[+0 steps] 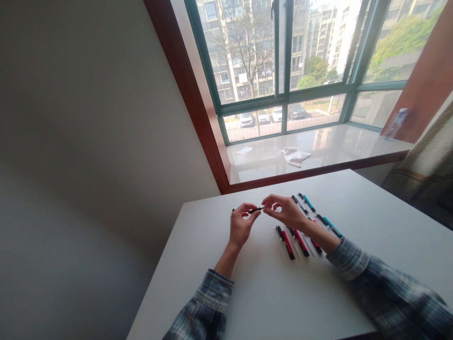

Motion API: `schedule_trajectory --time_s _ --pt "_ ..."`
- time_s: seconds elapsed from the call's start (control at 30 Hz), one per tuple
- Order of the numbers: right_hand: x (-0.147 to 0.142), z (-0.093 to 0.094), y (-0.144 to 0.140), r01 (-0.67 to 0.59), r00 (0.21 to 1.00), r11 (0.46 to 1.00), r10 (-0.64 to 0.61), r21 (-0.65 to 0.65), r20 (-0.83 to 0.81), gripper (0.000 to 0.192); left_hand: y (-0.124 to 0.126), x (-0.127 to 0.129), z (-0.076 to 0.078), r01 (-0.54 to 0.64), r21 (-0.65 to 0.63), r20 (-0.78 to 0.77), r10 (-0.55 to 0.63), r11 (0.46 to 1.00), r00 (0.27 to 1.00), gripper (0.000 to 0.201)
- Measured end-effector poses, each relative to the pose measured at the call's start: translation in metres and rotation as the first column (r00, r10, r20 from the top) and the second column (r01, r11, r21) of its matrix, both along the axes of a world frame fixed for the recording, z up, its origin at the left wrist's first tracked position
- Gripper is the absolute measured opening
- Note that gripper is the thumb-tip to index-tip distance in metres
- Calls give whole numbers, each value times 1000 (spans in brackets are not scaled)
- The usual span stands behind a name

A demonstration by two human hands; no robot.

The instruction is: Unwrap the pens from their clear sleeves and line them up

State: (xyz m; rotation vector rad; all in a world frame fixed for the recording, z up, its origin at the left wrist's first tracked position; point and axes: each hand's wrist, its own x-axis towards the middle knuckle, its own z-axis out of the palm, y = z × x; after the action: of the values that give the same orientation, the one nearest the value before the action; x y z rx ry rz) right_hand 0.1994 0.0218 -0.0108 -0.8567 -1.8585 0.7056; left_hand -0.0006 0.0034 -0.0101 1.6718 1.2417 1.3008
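Both hands are raised just above a white table (269, 293), close together near its far edge. The left hand (241, 223) is curled, its fingers (249, 208) closed on a thin dark pen (255, 209) that lies roughly level between the two hands. The right hand (287, 211) meets the same pen at its right end, thumb and forefinger pinched together there; whether they grip the pen's tip or a separate cap is too small to tell. A short dark stub shows just past the left hand's far side, probably the pen's other end. So the pen is held off the tabletop, spanning the small gap between the hands.

Beneath and beyond the right wrist lies a row of pens (300, 236) set side by side on the table, touching or nearly so. Those nearest the person have red bodies with black ends (288, 244), while the ones farther out to the right show teal caps (329, 224) (a few of the row are partly hidden by the right forearm). Both arms wear plaid sleeves (208, 307) in blue and grey.

Past the table's far edge runs a pale windowsill (318, 151) framed in reddish wood, with a crumpled white cloth (294, 156) and a small flat scrap of paper (244, 150) lying on it, well apart from each other. Above it a green-framed window (283, 56) looks out on apartment blocks, trees and parked cars.
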Motion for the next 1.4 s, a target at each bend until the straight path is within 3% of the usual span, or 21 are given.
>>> schedule_trajectory --time_s 0.3,0.5,0.67,0.87,1.4 --pt "2 2 -2 41 982 999 -45 22 186 30 -2 0 1 -6 9 -32 6 1000 999 21" --pt "1 3 -3 21 991 999 -26 40 128 23 0 0 0 0 1 -13 0 1000 1000 24" --pt "2 2 0 87 995 995 -90 53 39 20 2 -1 -2 -17 -27 77 19 999 997 42" --pt "3 4 0 109 994 992 -110 56 7 19 5 -4 -5 -61 -62 99 67 996 993 41" --pt "4 6 -1 134 981 991 -137 31 134 32 4 -5 -3 -40 -16 49 40 999 998 40"
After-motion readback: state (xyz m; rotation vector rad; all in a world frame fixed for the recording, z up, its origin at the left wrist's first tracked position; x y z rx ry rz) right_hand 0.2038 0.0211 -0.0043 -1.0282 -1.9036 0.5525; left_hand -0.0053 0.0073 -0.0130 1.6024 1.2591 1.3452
